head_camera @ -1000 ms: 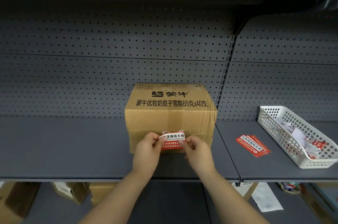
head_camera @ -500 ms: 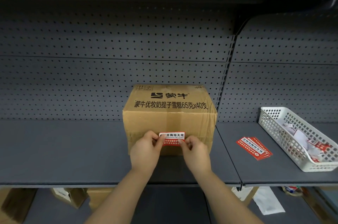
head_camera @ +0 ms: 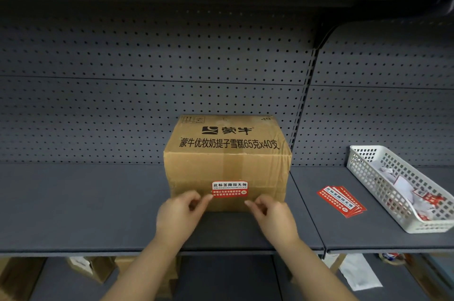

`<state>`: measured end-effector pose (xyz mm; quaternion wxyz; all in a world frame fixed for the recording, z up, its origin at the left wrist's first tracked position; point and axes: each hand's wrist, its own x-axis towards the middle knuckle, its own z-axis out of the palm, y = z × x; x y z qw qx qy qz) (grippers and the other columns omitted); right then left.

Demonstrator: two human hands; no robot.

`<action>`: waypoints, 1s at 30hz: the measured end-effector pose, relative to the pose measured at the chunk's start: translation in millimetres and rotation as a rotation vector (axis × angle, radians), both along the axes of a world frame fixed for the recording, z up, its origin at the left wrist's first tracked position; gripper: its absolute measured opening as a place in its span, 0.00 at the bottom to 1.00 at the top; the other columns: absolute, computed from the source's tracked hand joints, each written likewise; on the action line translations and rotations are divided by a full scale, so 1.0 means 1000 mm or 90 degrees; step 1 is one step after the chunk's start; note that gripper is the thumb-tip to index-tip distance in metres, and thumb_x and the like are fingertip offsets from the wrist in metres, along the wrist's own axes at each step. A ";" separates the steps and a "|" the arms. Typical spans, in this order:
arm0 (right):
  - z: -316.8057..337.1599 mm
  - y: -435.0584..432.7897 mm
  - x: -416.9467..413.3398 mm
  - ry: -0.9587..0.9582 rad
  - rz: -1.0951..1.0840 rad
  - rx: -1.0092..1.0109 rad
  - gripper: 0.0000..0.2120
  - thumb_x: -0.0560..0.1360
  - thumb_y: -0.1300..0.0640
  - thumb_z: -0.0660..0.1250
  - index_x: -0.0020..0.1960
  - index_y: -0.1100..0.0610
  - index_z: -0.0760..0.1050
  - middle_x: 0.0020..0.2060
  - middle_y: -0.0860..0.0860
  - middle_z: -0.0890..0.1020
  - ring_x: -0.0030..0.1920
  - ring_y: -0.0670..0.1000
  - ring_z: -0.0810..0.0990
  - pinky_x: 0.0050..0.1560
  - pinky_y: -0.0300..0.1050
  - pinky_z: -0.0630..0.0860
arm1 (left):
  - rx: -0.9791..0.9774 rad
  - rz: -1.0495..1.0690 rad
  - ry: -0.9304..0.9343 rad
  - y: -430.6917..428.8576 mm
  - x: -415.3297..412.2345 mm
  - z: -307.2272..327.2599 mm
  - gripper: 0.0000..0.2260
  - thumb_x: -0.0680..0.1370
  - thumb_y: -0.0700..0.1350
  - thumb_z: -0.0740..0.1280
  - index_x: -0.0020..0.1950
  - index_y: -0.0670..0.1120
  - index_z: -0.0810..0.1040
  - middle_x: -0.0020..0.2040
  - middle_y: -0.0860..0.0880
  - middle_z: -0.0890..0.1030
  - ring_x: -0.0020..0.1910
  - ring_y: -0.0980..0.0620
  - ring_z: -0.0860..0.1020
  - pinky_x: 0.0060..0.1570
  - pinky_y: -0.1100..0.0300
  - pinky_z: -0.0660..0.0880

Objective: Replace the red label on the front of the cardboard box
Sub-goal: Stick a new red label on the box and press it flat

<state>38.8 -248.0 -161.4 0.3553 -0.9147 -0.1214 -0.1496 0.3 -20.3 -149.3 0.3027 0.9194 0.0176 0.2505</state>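
A brown cardboard box (head_camera: 228,160) with black printed characters stands on the grey shelf (head_camera: 86,202). A red and white label (head_camera: 230,189) lies flat on the lower middle of its front face. My left hand (head_camera: 180,214) is just below and left of the label, its fingertip near the label's lower left corner. My right hand (head_camera: 272,217) is just below and right of it. Both hands have loosely curled fingers and hold nothing.
A stack of red labels (head_camera: 341,201) lies on the shelf to the right of the box. Further right stands a white perforated basket (head_camera: 368,160) with crumpled label scraps. A pegboard wall backs the shelf. Cartons sit on the lower shelf.
The label was held curved between both hands against the box front. It is now stuck flat on the box, and both hands have let go and dropped slightly below it.
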 end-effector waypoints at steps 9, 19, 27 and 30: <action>0.022 0.012 0.004 0.164 0.173 -0.087 0.09 0.74 0.56 0.63 0.52 0.46 0.73 0.39 0.49 0.81 0.41 0.51 0.79 0.42 0.52 0.78 | -0.104 -0.193 0.240 -0.020 0.014 0.003 0.11 0.71 0.48 0.67 0.46 0.65 0.76 0.41 0.53 0.83 0.37 0.56 0.80 0.41 0.49 0.80; 0.048 0.003 -0.012 0.100 0.185 -0.217 0.12 0.74 0.55 0.60 0.57 0.49 0.69 0.41 0.52 0.82 0.39 0.55 0.79 0.37 0.52 0.77 | -0.147 -0.250 0.239 -0.009 -0.003 0.022 0.16 0.73 0.41 0.69 0.53 0.62 0.77 0.40 0.51 0.83 0.40 0.54 0.80 0.47 0.50 0.79; 0.075 0.009 0.002 0.079 0.145 -0.229 0.07 0.76 0.54 0.60 0.53 0.48 0.71 0.40 0.50 0.81 0.37 0.53 0.79 0.34 0.49 0.76 | -0.143 -0.172 0.193 -0.012 0.010 0.040 0.12 0.74 0.43 0.68 0.49 0.62 0.78 0.42 0.55 0.83 0.42 0.56 0.80 0.46 0.48 0.80; 0.070 -0.012 -0.003 0.082 0.122 -0.162 0.09 0.76 0.55 0.61 0.56 0.47 0.71 0.38 0.46 0.79 0.38 0.50 0.78 0.38 0.52 0.78 | -0.174 -0.139 0.140 0.008 -0.005 0.036 0.20 0.73 0.39 0.68 0.48 0.67 0.77 0.44 0.57 0.83 0.45 0.57 0.80 0.49 0.50 0.79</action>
